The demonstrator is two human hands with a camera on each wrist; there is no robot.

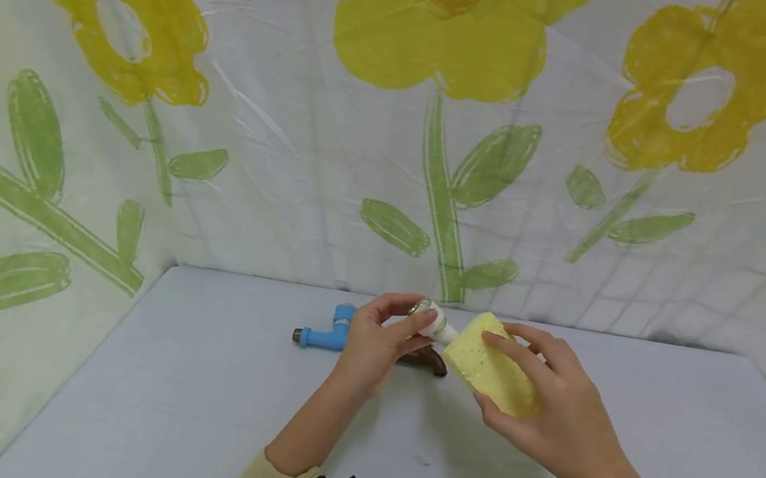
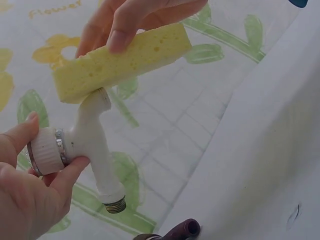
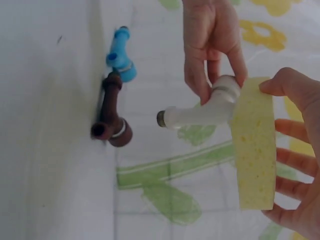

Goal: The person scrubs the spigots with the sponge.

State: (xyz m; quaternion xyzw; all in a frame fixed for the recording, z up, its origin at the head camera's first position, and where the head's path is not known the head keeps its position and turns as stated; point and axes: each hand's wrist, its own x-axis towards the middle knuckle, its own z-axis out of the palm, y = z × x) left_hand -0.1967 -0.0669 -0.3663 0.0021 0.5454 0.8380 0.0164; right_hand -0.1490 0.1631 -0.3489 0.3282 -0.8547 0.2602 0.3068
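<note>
My left hand (image 1: 376,348) pinches a white plastic tap (image 2: 92,142) by its round ribbed knob, holding it above the table. The tap's threaded end (image 2: 116,205) points down in the left wrist view. In my right hand (image 1: 555,412) is a yellow sponge (image 3: 255,145), gripped by its edges between thumb and fingers. One end of the sponge touches the tap's spout, as the left wrist view shows. Part of the tap is hidden behind the sponge in the right wrist view.
On the table (image 1: 188,401) behind my left hand lie a blue tap (image 3: 120,55) and a dark brown tap (image 3: 111,110), close together. A flower-printed sheet (image 1: 251,166) hangs at the table's back edge.
</note>
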